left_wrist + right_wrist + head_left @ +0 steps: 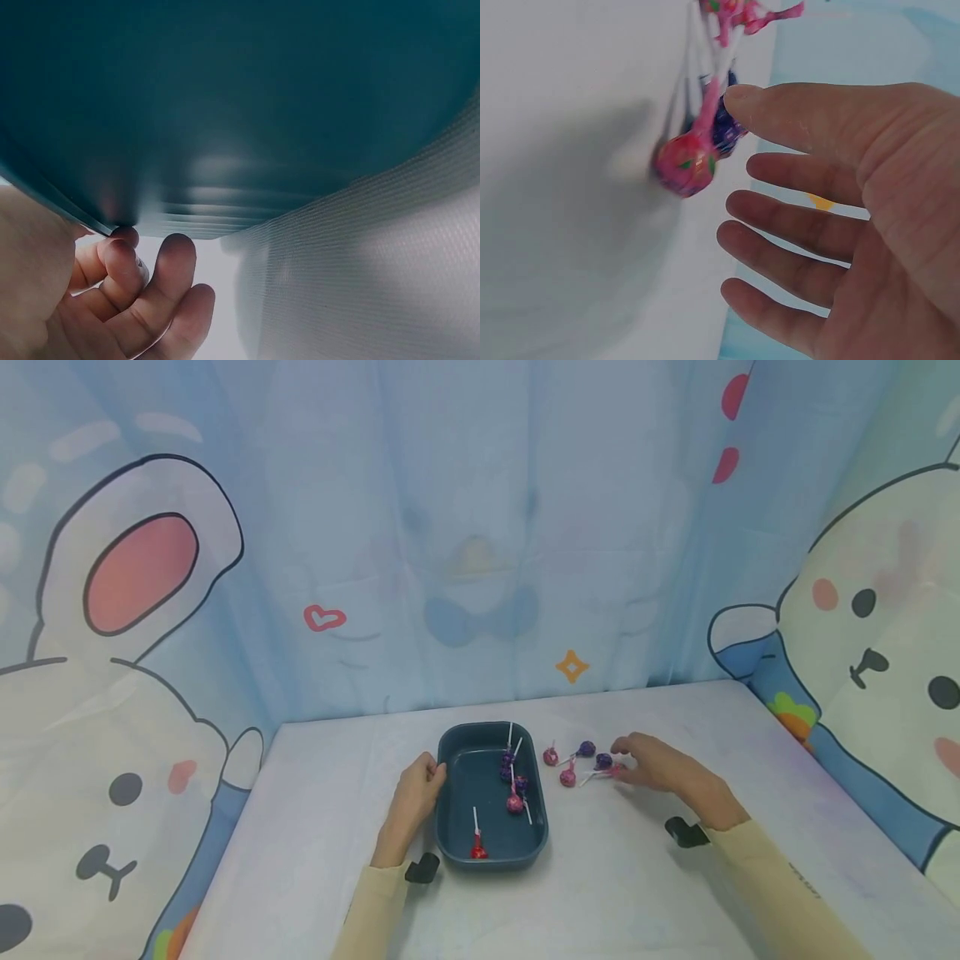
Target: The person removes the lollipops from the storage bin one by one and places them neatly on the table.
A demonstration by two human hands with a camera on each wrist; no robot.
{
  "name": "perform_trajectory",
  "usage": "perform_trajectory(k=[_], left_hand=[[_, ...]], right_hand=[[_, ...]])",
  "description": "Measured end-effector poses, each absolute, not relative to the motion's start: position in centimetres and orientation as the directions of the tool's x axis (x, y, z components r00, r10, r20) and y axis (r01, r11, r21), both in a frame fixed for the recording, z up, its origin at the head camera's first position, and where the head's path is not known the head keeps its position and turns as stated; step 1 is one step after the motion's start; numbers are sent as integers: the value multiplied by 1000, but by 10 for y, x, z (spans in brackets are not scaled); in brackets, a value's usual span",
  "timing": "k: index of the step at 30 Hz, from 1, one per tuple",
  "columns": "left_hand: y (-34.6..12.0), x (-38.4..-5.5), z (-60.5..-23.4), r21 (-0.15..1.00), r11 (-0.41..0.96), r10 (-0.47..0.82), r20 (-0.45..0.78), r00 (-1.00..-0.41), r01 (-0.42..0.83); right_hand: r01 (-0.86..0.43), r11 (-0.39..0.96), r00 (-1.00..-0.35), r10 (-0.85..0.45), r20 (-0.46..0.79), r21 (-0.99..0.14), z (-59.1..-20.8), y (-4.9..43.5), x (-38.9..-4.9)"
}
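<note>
My left hand [411, 793] pinches the left rim of a dark teal tray [468, 768]; the left wrist view shows its fingertips at the rim, under the tray's side [247, 112]. Inside the tray lie several wrapped lollipops: purple and pink ones along the right side and a red lollipop [478, 847] near the front. My right hand [660, 767] hovers beside a loose group of lollipops on the table, its fingers apart and around nothing. Closest to it are a pink lollipop [686, 165] and a purple lollipop [726, 131], just off the thumb tip in the right wrist view.
Between the tray and my right hand lie further lollipops, among them a pink lollipop [551, 755] and a purple lollipop [586, 748]. A white cloth-covered table [337, 827] carries everything. Behind it hangs a blue printed curtain [465, 527].
</note>
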State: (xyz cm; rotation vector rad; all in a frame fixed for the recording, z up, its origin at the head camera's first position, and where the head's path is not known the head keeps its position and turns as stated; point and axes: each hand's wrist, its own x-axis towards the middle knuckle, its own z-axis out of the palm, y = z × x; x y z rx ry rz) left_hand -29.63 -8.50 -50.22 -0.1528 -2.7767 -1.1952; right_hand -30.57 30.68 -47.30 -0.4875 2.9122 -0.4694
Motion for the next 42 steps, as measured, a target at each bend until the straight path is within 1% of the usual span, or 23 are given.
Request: perform_trajectory(k=[7, 11, 18, 23, 30, 34, 37, 42], left_hand=[[-86, -297, -504, 712, 687, 46, 154, -987, 143], [-86, -297, -504, 708, 690, 47, 161, -986, 149], [-87, -299, -505, 714, 686, 41, 156, -987, 141], [-87, -299, -505, 715, 680, 56, 169, -984, 162], [-87, -299, -505, 711, 685, 54, 171, -984, 162], [-87, -300, -504, 708, 686, 54, 179, -982, 167], [-87, -300, -503, 710, 683, 54, 183, -982, 170], [-87, -300, -505, 711, 685, 52, 168, -984, 158]], right_hand=[[-338, 885, -925, -376, -62, -319, -459, 288, -300], [-341, 884, -923, -379, -64, -319, -451, 277, -297], [-358, 890, -919, -390, -63, -281, -443, 255, -294], [-381, 889, -912, -406, -52, -253, -437, 244, -293], [-372, 897, -913, -400, -83, -239, -427, 222, -292], [-429, 878, -890, -451, -68, -210, -422, 205, -289], [-495, 849, -859, -511, -48, -185, -420, 192, -286], [-544, 826, -829, -556, -58, -147, -422, 174, -280]])
